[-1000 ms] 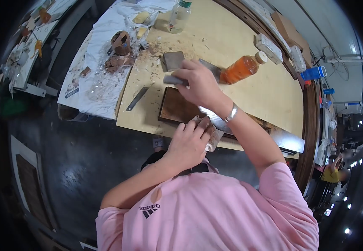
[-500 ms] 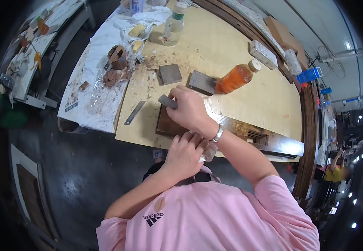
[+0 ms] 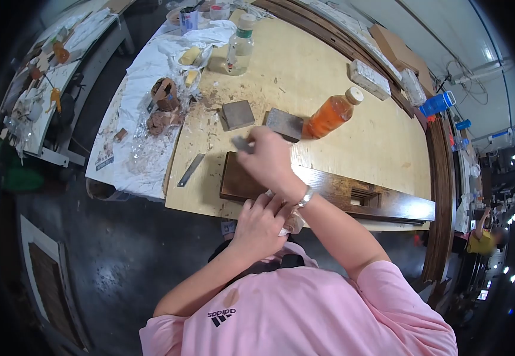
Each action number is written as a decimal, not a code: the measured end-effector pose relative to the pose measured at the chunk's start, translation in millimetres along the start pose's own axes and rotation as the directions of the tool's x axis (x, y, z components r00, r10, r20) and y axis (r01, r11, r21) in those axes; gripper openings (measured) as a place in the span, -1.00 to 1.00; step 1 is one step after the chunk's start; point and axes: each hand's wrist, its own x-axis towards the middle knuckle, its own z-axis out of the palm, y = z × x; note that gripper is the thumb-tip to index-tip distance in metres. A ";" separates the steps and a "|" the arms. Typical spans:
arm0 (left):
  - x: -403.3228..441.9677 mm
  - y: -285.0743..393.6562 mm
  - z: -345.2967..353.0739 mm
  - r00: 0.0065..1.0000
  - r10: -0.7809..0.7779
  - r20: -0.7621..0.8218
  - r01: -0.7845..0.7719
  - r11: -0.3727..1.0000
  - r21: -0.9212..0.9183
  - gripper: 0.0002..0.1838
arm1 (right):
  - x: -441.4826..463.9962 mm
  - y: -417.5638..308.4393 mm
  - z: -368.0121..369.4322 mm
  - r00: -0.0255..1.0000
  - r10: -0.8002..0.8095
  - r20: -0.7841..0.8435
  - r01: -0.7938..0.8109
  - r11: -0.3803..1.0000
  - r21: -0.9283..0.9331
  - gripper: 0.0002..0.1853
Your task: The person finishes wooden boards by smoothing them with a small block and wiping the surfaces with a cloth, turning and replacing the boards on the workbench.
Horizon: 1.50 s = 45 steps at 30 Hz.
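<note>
A dark brown wooden piece (image 3: 328, 185) with a rectangular slot lies along the table's near edge. My right hand (image 3: 267, 161), with a metal bracelet at the wrist, is closed around a small grey flat tool (image 3: 242, 144) above the piece's left end. Below it my left hand (image 3: 258, 222) holds a crumpled pale cloth (image 3: 293, 223) against the near edge of the wood. Its fingertips are partly hidden by my right hand. Two grey-brown blocks (image 3: 238, 114) (image 3: 284, 124) sit beyond my hands, and a thin metal blade (image 3: 191, 170) lies to the left.
An orange bottle (image 3: 331, 114) stands behind the right block, and a clear bottle (image 3: 239, 47) is farther back. White plastic sheeting (image 3: 133, 113) with brown putty lumps (image 3: 164, 107) covers the table's left side. At far right a person (image 3: 480, 240) in yellow is visible.
My right hand has moved down and nearer, still holding the grey tool. My left hand has shifted slightly nearer with the cloth. The view has also shifted a little.
</note>
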 end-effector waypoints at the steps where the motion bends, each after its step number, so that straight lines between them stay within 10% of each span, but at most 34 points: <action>1: -0.2 -0.4 -0.9 0.998 -0.022 0.065 0.023 0.999 -0.023 -0.51 | -0.3 -13.6 2.2 0.998 -0.049 0.044 0.051 0.997 -0.058 -0.76; 6: 2.0 2.1 -4.7 0.999 0.033 -0.031 -0.032 0.999 0.016 -0.55 | 8.0 8.9 -0.4 0.996 -0.031 -0.085 0.011 0.974 -0.226 -0.81; 8: 5.0 2.0 -13.8 0.998 -0.023 -0.054 0.019 0.998 -0.065 -0.60 | 1.9 59.6 -8.2 0.959 -0.092 -0.270 0.106 0.994 0.035 -0.79; 11: 12.4 -30.4 -37.1 0.965 -0.143 -0.221 0.097 0.974 -0.206 -0.69 | -25.1 99.9 -34.0 0.931 0.238 -0.276 -0.101 0.896 0.432 -0.85; 15: 33.2 -82.3 -116.3 0.677 -0.735 0.036 0.735 0.677 0.009 -0.77 | -41.9 113.4 -41.6 0.879 0.348 -0.327 -0.066 0.767 0.639 -0.84; 18: 36.2 -133.5 -85.5 0.883 -0.420 -0.209 0.391 0.905 -0.168 -0.79 | -40.8 104.4 -37.3 0.878 0.351 -0.325 -0.060 0.755 0.653 -0.84; 26: 69.6 -161.6 -58.4 0.768 -0.517 0.377 0.634 0.535 -0.558 -0.81 | -42.6 108.1 -35.0 0.873 0.357 -0.331 -0.060 0.753 0.655 -0.85; 45: 63.9 -179.8 -41.8 0.818 -0.389 0.424 0.573 0.487 -0.659 -0.85 | -39.6 112.9 -29.7 0.872 0.347 -0.345 -0.077 0.794 0.603 -0.83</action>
